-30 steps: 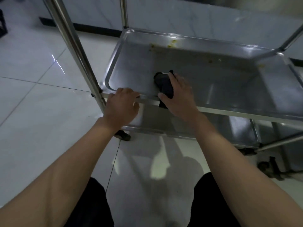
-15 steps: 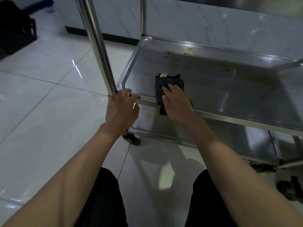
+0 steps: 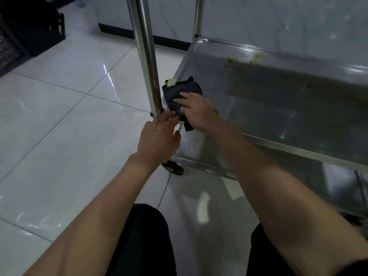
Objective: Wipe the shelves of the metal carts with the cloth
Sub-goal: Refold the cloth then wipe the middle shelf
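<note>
floor: pale glossy tiles, took up the whole left side; one bright light streak reflected on it.
cart: one metal cart, right half of view; two shelves visible, one above the other.
upper shelf: shallow steel tray with a raised rim; held the cloth at its near-left corner and yellowish food smears along the far rim.
lower shelf: steel tray under the upper one; mostly hidden, contents could not be told.
posts: two upright steel tubes in view, near post at the left front corner, far post at the left rear corner.
crate: one dark slatted crate, top-left on the floor, well apart from the cart.
right hand: lay flat on the cloth, fingers straight and slightly spread, pressing it down on the shelf.
left hand: just beside the near post at the shelf's front corner; fingers extended toward the cloth's near edge; contact blurred, could not tell.
cloth: one dark folded cloth, pale tag at its far-left corner, in the upper shelf's near-left corner, near end draped over the front rim.
caster: one black wheel visible under the left front corner.
smears: two main yellowish clusters, plus a few specks farther right.
</note>
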`<state>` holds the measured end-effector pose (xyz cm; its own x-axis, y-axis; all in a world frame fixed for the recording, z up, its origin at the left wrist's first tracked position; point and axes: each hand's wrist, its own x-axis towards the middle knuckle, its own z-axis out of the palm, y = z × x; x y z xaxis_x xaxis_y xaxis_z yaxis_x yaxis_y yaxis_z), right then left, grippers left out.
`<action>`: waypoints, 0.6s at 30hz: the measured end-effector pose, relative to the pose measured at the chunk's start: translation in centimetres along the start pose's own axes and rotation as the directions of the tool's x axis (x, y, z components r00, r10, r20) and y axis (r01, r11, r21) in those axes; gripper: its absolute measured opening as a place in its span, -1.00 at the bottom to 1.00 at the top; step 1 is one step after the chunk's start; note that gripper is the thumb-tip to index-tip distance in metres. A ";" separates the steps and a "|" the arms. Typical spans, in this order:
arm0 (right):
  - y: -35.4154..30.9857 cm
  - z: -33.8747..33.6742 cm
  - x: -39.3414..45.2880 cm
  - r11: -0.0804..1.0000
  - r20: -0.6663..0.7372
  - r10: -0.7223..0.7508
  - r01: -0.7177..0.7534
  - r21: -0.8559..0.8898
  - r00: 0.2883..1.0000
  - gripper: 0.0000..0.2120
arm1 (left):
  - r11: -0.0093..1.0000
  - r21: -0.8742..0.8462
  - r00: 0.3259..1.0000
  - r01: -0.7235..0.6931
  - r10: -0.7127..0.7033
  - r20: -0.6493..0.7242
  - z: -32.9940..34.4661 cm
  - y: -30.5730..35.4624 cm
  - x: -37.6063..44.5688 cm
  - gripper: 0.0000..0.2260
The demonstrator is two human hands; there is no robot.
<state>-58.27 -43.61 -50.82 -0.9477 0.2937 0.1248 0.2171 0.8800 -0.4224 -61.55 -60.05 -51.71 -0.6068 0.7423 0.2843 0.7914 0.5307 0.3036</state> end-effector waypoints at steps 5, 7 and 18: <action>0.2 0.0 -1.2 1.000 -0.055 0.014 -0.014 0.012 0.998 -0.64 | 0.998 0.058 1.000 0.013 -0.013 0.011 0.2 0.4 -0.4 -0.64; 1.0 -0.3 -2.2 0.999 -0.073 0.027 -0.028 -0.023 0.997 -0.63 | 0.996 0.087 1.000 0.001 -0.003 0.019 0.6 0.8 -0.6 -0.63; 8.2 -4.7 -10.1 0.938 -0.155 0.327 -0.341 -0.069 0.932 -0.60 | 0.973 0.108 0.978 -0.204 0.198 0.064 1.8 9.7 1.5 -0.73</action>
<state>-45.80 -37.65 -51.36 -0.7760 0.6197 0.1172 0.5427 0.7508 -0.3765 -54.68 -53.02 -49.98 -0.4320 0.8572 0.2804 0.9018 0.4090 0.1393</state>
